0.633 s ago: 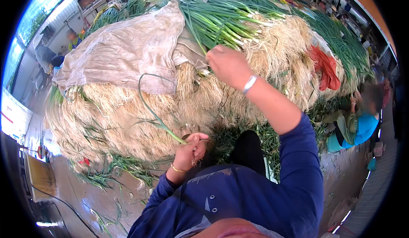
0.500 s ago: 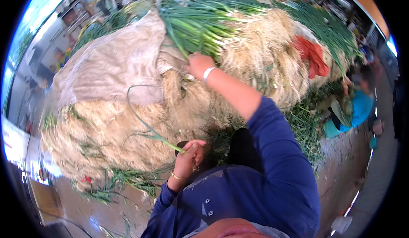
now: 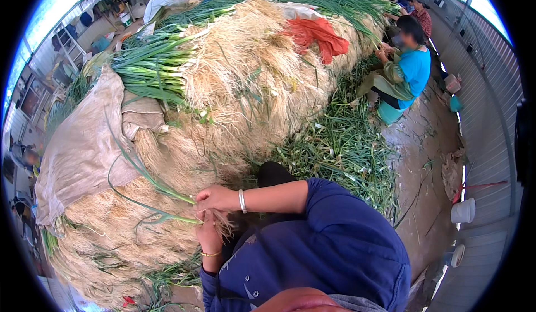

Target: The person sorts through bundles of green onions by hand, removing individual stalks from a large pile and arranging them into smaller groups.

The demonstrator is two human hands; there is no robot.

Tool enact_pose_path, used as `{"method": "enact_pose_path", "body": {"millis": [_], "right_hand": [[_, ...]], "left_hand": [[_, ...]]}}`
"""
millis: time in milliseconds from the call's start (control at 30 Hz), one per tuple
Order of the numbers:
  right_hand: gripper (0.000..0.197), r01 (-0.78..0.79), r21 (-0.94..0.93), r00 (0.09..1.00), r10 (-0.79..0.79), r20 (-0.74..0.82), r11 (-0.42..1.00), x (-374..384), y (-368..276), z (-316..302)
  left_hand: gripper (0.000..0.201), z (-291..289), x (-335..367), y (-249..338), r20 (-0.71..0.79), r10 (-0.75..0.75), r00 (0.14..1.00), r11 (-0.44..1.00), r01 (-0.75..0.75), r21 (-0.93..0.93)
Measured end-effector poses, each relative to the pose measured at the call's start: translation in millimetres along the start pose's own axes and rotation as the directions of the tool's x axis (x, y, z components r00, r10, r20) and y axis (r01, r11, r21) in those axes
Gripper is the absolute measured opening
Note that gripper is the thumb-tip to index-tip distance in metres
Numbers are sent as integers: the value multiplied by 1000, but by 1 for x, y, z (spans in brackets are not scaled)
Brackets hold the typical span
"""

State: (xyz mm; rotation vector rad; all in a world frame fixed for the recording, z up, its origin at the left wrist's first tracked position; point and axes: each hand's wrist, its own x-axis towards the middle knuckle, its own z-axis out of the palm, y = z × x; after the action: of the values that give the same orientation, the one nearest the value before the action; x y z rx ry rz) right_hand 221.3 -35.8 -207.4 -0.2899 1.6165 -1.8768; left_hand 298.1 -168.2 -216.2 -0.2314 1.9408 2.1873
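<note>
A huge pile of green onions (image 3: pixel 240 94) lies in front of me, pale roots facing out and green leaves toward the top. My left hand (image 3: pixel 207 235) grips a small bunch of green onions (image 3: pixel 159 189) near the roots, its long leaves trailing off to the left. My right hand (image 3: pixel 216 198), with a silver bracelet on the wrist, pinches the same bunch just above the left hand. Both hands are close to my chest, at the foot of the pile.
A brown sack cloth (image 3: pixel 84 150) covers the pile's left part; an orange cloth (image 3: pixel 315 33) lies near the top. Loose green trimmings (image 3: pixel 340 150) litter the floor. A seated person in a blue shirt (image 3: pixel 410 66) works at the right. A white bucket (image 3: pixel 462 210) stands by the wall.
My right hand has come back from the top of the pile down to my left hand and now grips the bunch. The view has swung to the right.
</note>
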Motion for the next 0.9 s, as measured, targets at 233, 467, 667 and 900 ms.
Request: {"method": "enact_pose_path", "body": {"millis": [233,467,667,900], "right_hand": [[24,234,-261,939,-287,-189,936,23,29,-32],[19,409,-573,837,-542,-75,710,-75,21,-42],[16,416,200,721,-187,-667,887,-113,76,-125],[58,51,274,938,48,-343,960,-116,69,-118]], "left_hand": [[15,43,-20,-16,108,-70,992,931,104,-350],[10,43,-14,-26,2,-92,996,773,73,-630],[7,77,-24,-8,124,32,992,866,35,-499],[11,76,-4,-35,195,-86,977,946,141,-291]]}}
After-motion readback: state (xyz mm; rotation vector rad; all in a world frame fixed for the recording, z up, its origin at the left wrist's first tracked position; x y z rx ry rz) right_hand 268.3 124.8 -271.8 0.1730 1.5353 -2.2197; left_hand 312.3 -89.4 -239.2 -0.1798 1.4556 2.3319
